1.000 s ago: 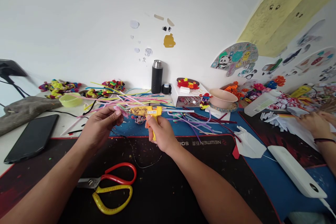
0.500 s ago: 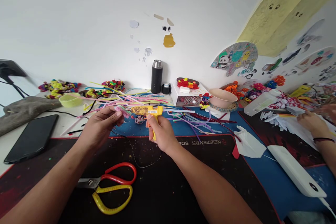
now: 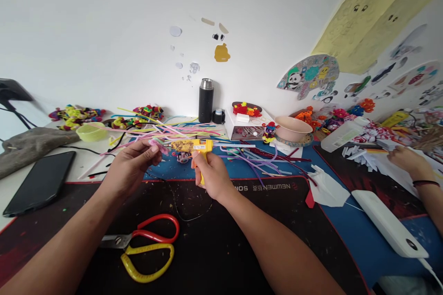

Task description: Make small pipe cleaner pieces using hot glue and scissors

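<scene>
My right hand (image 3: 212, 173) is wrapped round the handle of a yellow glue gun (image 3: 185, 145), its nozzle pointing left. A clear glue stick (image 3: 238, 146) sticks out of the back of the gun. Between the fingertips of my left hand (image 3: 133, 163) is a small fuzzy pink piece (image 3: 159, 146) with some green on it, right at the nozzle; whether they touch I cannot tell. Just below the gun lies a small pipe-cleaner figure (image 3: 183, 157). Scissors (image 3: 148, 246) with one red and one yellow handle rest on the dark mat (image 3: 207, 249) below my hands.
Loose pipe cleaners (image 3: 256, 161) spread behind my hands. A black thermos (image 3: 206, 101), a white box (image 3: 247, 122) and a pink bowl (image 3: 293, 129) stand by the wall. A phone (image 3: 40, 183) lies left, a power bank (image 3: 389, 223) right. A co-worker's hand (image 3: 410, 161) is far right.
The pink piece in my left hand has turned slightly at the nozzle. The gun stays almost in place. At the right, the co-worker's hands have shifted, and one is now mostly hidden.
</scene>
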{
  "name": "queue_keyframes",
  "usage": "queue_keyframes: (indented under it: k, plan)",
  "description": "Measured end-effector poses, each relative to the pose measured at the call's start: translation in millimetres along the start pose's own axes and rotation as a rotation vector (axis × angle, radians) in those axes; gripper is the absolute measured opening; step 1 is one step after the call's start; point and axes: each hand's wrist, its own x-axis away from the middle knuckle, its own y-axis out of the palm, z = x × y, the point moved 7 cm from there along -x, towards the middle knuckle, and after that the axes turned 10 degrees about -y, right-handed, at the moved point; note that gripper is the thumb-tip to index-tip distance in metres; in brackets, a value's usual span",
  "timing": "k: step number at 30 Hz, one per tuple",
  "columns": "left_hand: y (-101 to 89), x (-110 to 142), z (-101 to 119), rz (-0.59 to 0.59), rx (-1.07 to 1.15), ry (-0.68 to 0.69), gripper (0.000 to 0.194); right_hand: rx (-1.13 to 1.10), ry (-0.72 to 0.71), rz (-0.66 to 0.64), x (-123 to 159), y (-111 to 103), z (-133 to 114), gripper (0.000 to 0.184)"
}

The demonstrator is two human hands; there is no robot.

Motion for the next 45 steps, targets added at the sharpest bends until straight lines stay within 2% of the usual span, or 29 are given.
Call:
queue_keyframes:
  k: [9,35,45]
  plan:
    - [-0.7,0.1,0.2,0.005,0.035,-0.001,0.036,0.025,0.001,0.003,-1.1,-1.9,2.6,0.052]
    - [2.4,2.1,5.9,-0.018,0.056,0.033,0.026,0.070,0.000,0.004,0.1,-3.1,-0.1,0.052]
    - [0.2,1.4,5.0,0.023,0.069,0.006,0.037,0.040,0.004,-0.008,1.5,-0.5,0.4,0.048]
